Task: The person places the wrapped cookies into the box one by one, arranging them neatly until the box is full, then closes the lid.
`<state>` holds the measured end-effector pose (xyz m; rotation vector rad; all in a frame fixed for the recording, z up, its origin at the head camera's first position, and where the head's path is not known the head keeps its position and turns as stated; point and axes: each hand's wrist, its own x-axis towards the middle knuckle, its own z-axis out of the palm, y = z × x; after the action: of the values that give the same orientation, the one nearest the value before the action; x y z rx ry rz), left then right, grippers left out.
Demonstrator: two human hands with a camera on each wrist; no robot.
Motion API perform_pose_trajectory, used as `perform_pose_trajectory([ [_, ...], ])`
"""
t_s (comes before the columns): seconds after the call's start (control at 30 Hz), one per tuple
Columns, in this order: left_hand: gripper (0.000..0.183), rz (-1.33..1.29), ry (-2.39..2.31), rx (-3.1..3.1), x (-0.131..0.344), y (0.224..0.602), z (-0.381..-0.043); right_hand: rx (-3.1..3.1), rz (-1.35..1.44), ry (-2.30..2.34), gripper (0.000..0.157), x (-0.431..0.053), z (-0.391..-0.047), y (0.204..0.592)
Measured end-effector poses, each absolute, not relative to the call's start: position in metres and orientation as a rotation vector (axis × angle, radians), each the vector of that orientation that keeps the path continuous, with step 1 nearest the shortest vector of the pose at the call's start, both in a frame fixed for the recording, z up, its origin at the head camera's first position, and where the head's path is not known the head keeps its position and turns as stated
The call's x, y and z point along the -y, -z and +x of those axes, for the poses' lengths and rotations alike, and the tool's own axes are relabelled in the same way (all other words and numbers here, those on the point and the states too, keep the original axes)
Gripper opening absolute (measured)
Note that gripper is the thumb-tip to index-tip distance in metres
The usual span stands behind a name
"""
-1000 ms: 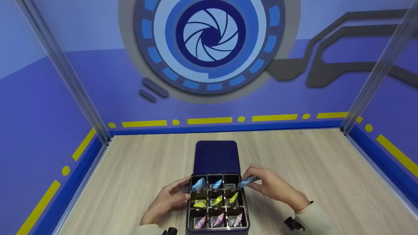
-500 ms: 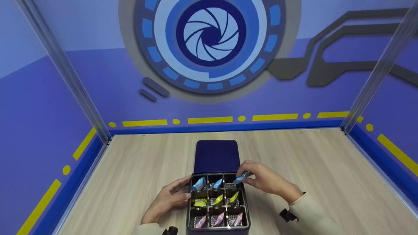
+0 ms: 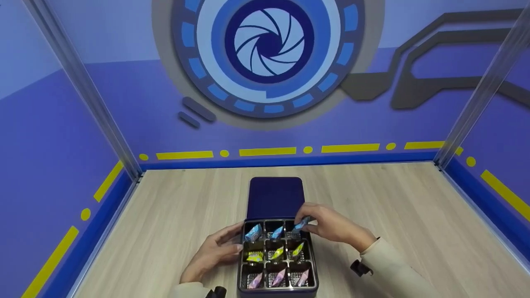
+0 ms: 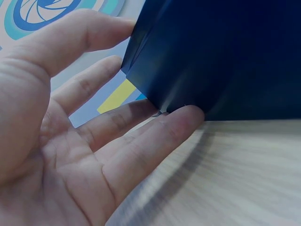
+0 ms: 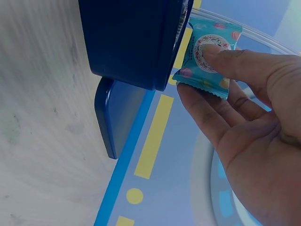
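Note:
A dark blue box [image 3: 276, 292] with a black divided tray stands at the front of the table. My right hand [image 3: 331, 223] pinches a blue wrapped candy [image 5: 207, 59] between thumb and fingers, over the tray's back right compartment. Two other blue candies [image 3: 253, 233] lie in the back row. The middle row holds yellow candies [image 3: 255, 256], and pink candies [image 3: 278, 278] lie in the front row, one per compartment. Against the box's left side rests my left hand [image 3: 213, 250], its fingers extended and touching the wall in the left wrist view.
Behind the tray lies the dark blue lid [image 3: 276, 198], its near edge meeting the box. The wooden table [image 3: 186, 203] ends at blue patterned panels [image 3: 265, 138] at the back and both sides. Metal posts [image 3: 463, 116] stand at the back corners.
My right hand has moved left with the blue candy, from beside the box's right edge to over the back right compartment. The left hand has stayed against the box.

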<state>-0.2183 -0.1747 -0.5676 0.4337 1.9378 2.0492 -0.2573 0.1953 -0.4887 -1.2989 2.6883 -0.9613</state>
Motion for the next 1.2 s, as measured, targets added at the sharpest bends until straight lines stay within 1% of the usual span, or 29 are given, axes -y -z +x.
perform_pose_trajectory([
  [0.73, 0.070, 0.373, -2.052, -1.910, 0.174, 0.569, -0.219, -2.664, -1.343, 0.903, 0.019, -0.189, -0.263, 0.499],
  [0.97, 0.069, 0.396, -2.053, -1.910, 0.175, 0.570, -0.220, -2.657, -1.345, 0.908, 0.019, -0.188, -0.263, 0.500],
  [1.2, 0.068, 0.481, -2.060, -1.915, 0.175, 0.570, -0.219, -2.642, -1.354, 0.908, 0.020, -0.188, -0.262, 0.501],
])
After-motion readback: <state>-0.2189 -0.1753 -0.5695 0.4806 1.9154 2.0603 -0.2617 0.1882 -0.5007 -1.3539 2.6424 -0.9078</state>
